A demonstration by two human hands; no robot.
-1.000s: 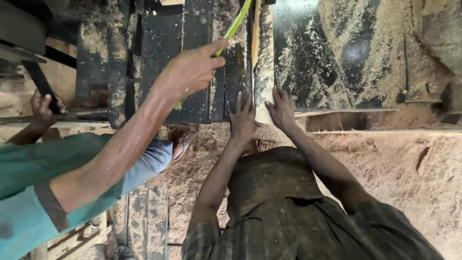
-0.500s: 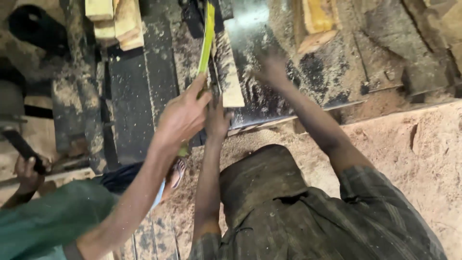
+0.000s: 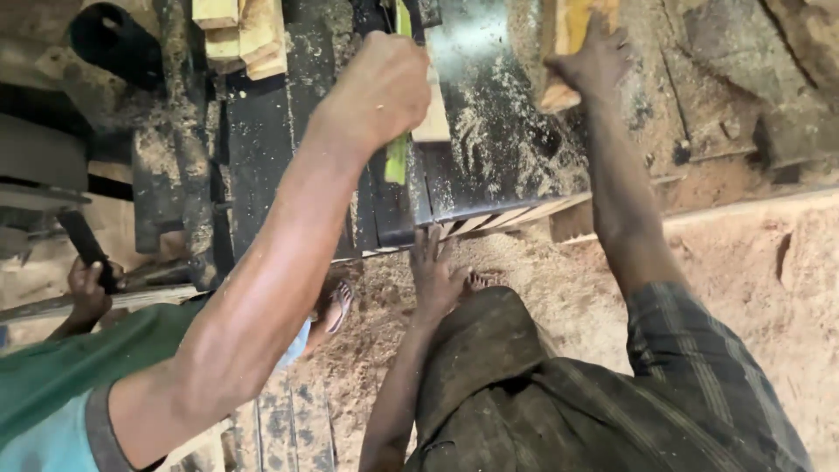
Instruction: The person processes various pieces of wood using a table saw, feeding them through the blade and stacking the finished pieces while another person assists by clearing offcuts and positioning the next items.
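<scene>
My right hand (image 3: 596,59) has shot forward and is now clamped on the wooden block (image 3: 559,92), so it's under my control. My left hand (image 3: 437,273) has dropped back to the table edge (image 3: 489,218), fingers spread, empty.

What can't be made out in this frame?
Head view only:
- Wooden block: cut off by the top edge and covered by the right hand, so whether the hand grips or only presses it cannot be told.
- Green stick: its middle is hidden by a co-worker's fist, and its top is cut off.
- Dark handle: what it joins is lost in the clutter.
- Left hand: the palm is hidden.
</scene>
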